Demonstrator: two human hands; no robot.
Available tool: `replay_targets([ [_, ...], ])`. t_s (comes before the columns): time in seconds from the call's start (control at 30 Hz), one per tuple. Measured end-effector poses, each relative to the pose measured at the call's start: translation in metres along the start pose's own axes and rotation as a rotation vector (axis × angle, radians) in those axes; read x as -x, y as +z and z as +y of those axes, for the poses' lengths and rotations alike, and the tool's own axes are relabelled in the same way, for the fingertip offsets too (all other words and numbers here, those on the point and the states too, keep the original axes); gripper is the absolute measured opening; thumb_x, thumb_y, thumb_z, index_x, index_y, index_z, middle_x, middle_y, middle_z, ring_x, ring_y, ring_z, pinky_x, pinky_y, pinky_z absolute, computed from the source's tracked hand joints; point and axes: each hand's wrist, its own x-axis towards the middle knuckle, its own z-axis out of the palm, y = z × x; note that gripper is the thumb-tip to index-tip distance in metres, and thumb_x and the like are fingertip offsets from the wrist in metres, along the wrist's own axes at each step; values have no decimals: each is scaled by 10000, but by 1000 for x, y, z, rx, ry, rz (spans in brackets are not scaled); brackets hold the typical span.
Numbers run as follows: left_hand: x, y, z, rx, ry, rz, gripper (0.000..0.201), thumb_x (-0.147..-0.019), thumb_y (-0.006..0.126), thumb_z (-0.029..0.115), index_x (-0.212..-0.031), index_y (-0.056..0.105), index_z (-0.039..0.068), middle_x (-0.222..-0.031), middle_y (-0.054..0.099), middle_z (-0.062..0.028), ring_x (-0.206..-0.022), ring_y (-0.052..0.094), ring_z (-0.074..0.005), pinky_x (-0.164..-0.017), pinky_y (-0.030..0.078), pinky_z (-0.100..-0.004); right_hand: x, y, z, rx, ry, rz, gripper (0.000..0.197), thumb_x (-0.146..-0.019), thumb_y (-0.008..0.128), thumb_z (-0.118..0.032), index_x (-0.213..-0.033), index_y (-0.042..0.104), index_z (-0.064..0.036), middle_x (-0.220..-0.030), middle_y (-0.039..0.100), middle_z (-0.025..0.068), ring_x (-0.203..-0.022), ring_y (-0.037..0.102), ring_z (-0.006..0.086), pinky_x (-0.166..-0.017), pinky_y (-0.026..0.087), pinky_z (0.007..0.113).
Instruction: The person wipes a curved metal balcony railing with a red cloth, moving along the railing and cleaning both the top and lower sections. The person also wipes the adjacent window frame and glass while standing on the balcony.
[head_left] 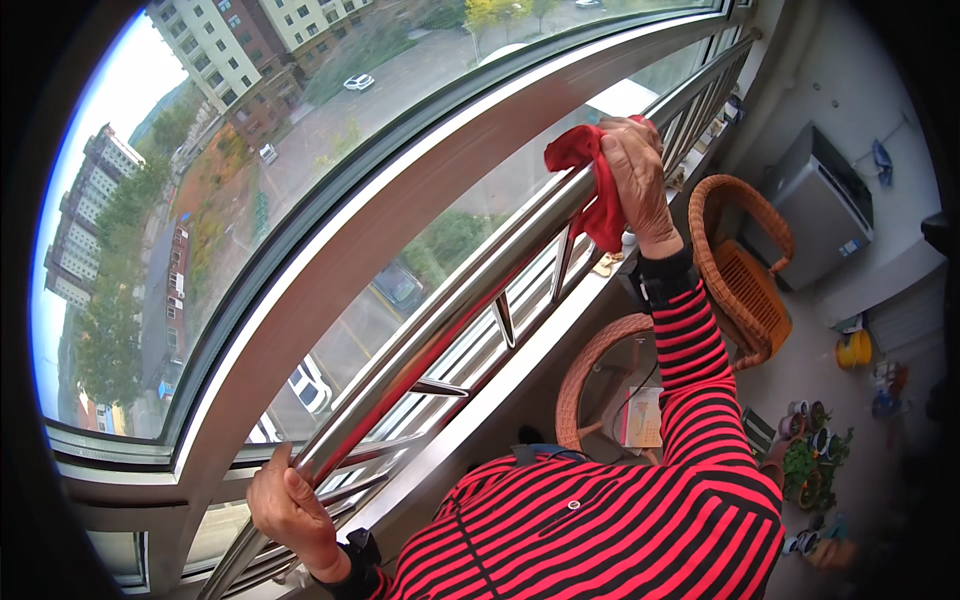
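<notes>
A shiny metal railing (440, 310) runs diagonally along the inside of the window. My right hand (637, 180), at the upper right, presses a red cloth (603, 215) over the top rail, its fingers closed round the cloth. Folds of the cloth hang down on both sides of the bar. Lower left, my left hand (290, 508) is wrapped round the same rail, with the thumb on the near side. Part of its fingers is hidden behind the bar. Thin metal bars and angled struts (505, 320) stand below the top rail, between the two hands.
A curved window frame (330, 230) lies beyond the railing, with buildings and parked cars far below outside. To my right stand a wicker chair (740, 270), a round wicker-rimmed glass table (575, 400), a grey cabinet-like appliance (815, 205), potted plants (805, 465) and a yellow bucket (853, 350).
</notes>
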Motion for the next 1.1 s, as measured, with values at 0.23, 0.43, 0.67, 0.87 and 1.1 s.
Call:
replay_targets([
  [0.23,1,2,-1,-30,-8,-10,536,-1174,354,344,-1105,747,-14,-781,678,-135,-728,636,-345,-728,473,-447,-36,-29,186,419,-170,48,218,-1004,637,-73,-1212,702,-51,-1162,738,165,-1071,718,356,-973,558,449],
  [0.43,2,2,2,-14,-46,-21,486,-1154,371,279,-1111,746,-27,-803,684,-140,-729,632,-349,-735,472,-448,-41,-38,230,468,-4,-20,302,-1054,651,-248,-1244,731,-27,-1253,737,181,-1143,708,372,-1059,538,426],
  [0.67,1,3,2,-18,-97,-11,439,-1123,396,219,-1096,757,-28,-779,686,-118,-719,634,-325,-722,474,-442,4,-3,59,-65,215,82,375,-1120,575,-371,-1207,743,-47,-1237,706,149,-1217,614,303,-1120,449,407],
  [0.87,-3,8,5,-22,-63,42,416,-1134,425,228,-1091,767,-4,-723,690,-95,-695,653,-316,-706,487,-423,39,45,-92,-193,73,218,270,-1131,557,-281,-1131,748,-90,-1146,768,61,-1234,639,253,-1228,274,426],
  [1.1,-4,7,1,-31,46,100,406,-1152,458,299,-1062,764,47,-798,725,-92,-719,673,-324,-691,490,-427,84,50,-183,-795,162,96,256,-1149,519,-229,-1205,709,-67,-1226,754,76,-1258,631,256,-1177,396,439],
])
